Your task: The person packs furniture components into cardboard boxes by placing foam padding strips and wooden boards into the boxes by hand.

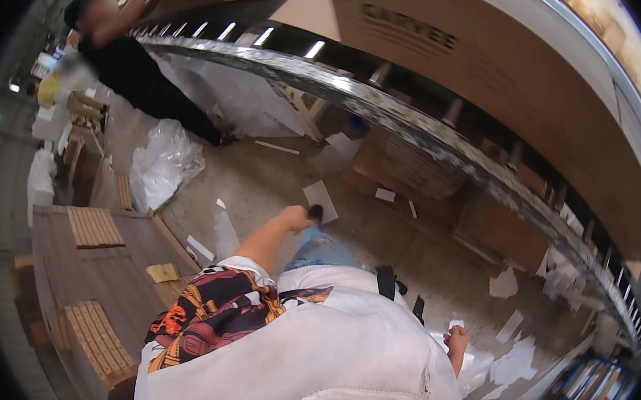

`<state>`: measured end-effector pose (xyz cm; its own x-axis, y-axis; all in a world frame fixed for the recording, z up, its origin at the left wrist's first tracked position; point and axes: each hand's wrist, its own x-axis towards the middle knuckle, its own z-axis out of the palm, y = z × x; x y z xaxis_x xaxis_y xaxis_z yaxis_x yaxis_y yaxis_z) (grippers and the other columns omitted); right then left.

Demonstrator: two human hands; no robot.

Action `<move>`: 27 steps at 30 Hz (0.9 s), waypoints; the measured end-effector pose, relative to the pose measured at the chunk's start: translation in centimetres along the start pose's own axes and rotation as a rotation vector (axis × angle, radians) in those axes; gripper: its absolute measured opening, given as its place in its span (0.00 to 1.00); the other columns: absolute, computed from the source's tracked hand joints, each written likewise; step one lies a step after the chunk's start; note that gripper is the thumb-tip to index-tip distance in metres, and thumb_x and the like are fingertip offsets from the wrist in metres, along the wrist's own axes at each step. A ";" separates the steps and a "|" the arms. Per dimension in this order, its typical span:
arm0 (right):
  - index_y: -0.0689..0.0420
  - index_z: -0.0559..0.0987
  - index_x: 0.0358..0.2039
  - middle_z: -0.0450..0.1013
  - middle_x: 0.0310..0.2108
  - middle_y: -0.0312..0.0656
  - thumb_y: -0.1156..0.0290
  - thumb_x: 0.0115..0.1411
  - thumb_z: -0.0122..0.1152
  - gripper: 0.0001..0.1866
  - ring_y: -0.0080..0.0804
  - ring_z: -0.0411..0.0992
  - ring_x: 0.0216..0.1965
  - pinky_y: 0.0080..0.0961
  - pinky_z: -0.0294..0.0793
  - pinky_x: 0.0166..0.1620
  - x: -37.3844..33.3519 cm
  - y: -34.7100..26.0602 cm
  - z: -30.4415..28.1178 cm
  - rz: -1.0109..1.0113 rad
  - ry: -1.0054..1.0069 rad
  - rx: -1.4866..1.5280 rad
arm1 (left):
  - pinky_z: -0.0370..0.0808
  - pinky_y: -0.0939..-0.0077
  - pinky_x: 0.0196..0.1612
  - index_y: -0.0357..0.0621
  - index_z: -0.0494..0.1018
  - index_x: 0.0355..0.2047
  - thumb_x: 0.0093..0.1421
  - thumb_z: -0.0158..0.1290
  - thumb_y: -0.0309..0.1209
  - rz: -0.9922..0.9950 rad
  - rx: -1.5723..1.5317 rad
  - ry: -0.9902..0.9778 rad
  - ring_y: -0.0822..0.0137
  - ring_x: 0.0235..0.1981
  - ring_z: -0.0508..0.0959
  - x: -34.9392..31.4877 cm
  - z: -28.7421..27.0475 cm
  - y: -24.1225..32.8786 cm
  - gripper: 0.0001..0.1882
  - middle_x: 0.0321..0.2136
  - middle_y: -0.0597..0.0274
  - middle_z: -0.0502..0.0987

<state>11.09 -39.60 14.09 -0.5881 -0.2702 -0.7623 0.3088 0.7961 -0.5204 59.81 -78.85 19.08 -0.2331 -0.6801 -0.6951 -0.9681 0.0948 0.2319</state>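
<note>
My left hand [294, 219] hangs low in front of me with its fingers curled in. What it holds, if anything, is hidden. Just beyond it my dark shoe [315, 213] shows on the floor, beside a pale flat sheet [321, 201]. Lower right, my right hand [457, 339] is closed at my side, with a small white piece [456, 324] at its fingers; its kind is too small to make out. White and clear scraps [513, 362] lie on the floor beyond that hand.
A roller conveyor [396, 109] curves along the right, carrying a large brown carton [477, 72]. Brown panels with stacked strips [103, 329] stand at left. Clear plastic wrap [167, 160] lies near a person in black [134, 75]. Paper scraps [201, 248] litter the floor.
</note>
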 end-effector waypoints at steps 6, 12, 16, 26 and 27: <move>0.61 0.74 0.33 0.68 0.19 0.39 0.72 0.52 0.51 0.09 0.30 0.70 0.18 0.20 0.67 0.16 -3.6 -8.5 12.5 -0.055 -0.031 -0.393 | 0.72 0.62 0.42 0.43 0.75 0.37 0.50 0.52 0.47 0.371 -0.329 0.137 0.51 0.40 0.75 3.4 -6.3 -1.7 0.22 0.36 0.49 0.76; 0.59 0.78 0.31 0.74 0.29 0.55 0.63 0.50 0.53 0.13 0.52 0.73 0.34 0.40 0.72 0.39 -5.6 -23.4 39.2 -0.897 -0.355 -1.147 | 0.71 0.62 0.43 0.42 0.73 0.41 0.53 0.52 0.44 0.176 -0.692 0.298 0.51 0.40 0.75 4.6 -11.2 -15.8 0.21 0.37 0.48 0.75; 0.62 0.77 0.35 0.74 0.30 0.53 0.69 0.54 0.54 0.11 0.43 0.75 0.34 0.31 0.73 0.37 -10.3 -35.0 60.7 -1.156 -0.751 -1.137 | 0.71 0.62 0.38 0.39 0.73 0.35 0.53 0.52 0.44 -0.278 -0.844 0.583 0.50 0.35 0.75 2.6 -6.6 -25.9 0.19 0.32 0.47 0.75; 0.58 0.76 0.33 0.73 0.31 0.51 0.61 0.54 0.51 0.14 0.51 0.71 0.37 0.40 0.69 0.41 4.2 -39.8 103.8 -1.435 -0.476 -1.366 | 0.70 0.66 0.40 0.38 0.73 0.34 0.53 0.55 0.33 -0.938 -1.391 0.619 0.53 0.34 0.74 1.3 7.2 -18.8 0.12 0.30 0.51 0.75; 0.58 0.76 0.36 0.73 0.33 0.51 0.61 0.54 0.51 0.15 0.51 0.71 0.38 0.40 0.69 0.43 5.3 -38.8 107.9 -1.464 -0.440 -1.361 | 0.69 0.65 0.43 0.38 0.72 0.36 0.53 0.55 0.32 -1.074 -1.375 0.591 0.52 0.37 0.73 0.0 6.7 -18.6 0.13 0.33 0.50 0.74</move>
<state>76.68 -130.35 -11.25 0.4197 -0.8695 -0.2605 -0.8914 -0.3407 -0.2988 77.23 -75.73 10.21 0.7137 -0.2037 -0.6702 0.1606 -0.8837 0.4396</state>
